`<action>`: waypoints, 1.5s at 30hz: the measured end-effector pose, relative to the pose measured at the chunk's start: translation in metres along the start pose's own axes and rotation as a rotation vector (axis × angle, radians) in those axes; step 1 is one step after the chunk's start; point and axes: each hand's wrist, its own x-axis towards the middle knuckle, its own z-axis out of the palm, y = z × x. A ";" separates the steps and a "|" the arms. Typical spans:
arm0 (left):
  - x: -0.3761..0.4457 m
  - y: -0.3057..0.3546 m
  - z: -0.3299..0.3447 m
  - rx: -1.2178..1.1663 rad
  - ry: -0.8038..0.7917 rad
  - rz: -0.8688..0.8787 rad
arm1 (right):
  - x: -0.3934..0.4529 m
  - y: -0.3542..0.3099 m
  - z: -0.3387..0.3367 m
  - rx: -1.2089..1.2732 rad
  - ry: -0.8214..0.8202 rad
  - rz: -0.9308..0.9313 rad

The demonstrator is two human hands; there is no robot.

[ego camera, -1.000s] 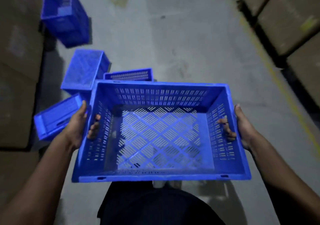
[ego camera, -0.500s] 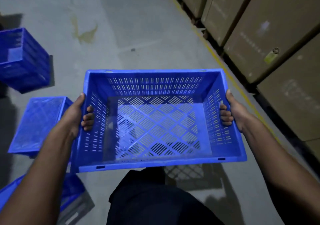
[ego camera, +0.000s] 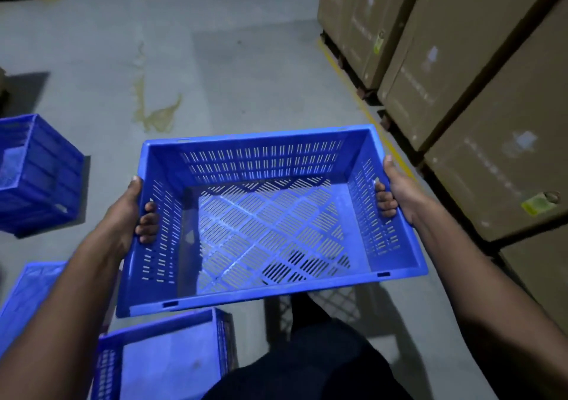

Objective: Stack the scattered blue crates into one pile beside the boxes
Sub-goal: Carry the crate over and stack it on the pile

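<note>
— What are you wearing on your arms?
— Nothing: your bare left hand (ego camera: 123, 215) and bare right hand (ego camera: 402, 192) show no gloves, rings or watch, and both forearms are uncovered right to the frame's edge.
— And lower down?
— Your dark, plain cloth garment (ego camera: 307, 366), unmarked

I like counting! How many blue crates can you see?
4: held crate between both hands, one on the floor at far left, one at lower left under the forearm, one at the bottom. More may be out of view.
</note>
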 end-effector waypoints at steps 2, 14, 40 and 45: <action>0.042 0.037 0.003 -0.031 0.051 0.016 | 0.063 -0.048 0.015 -0.033 -0.038 -0.018; 0.178 0.206 -0.063 -0.302 0.369 0.076 | 0.329 -0.314 0.226 -0.355 -0.335 -0.026; 0.396 0.425 -0.457 -0.825 1.043 0.064 | 0.633 -0.565 1.029 -0.960 -0.906 -0.136; 0.402 0.444 -0.519 -1.013 1.128 0.045 | 0.632 -0.581 1.189 -1.078 -1.041 -0.206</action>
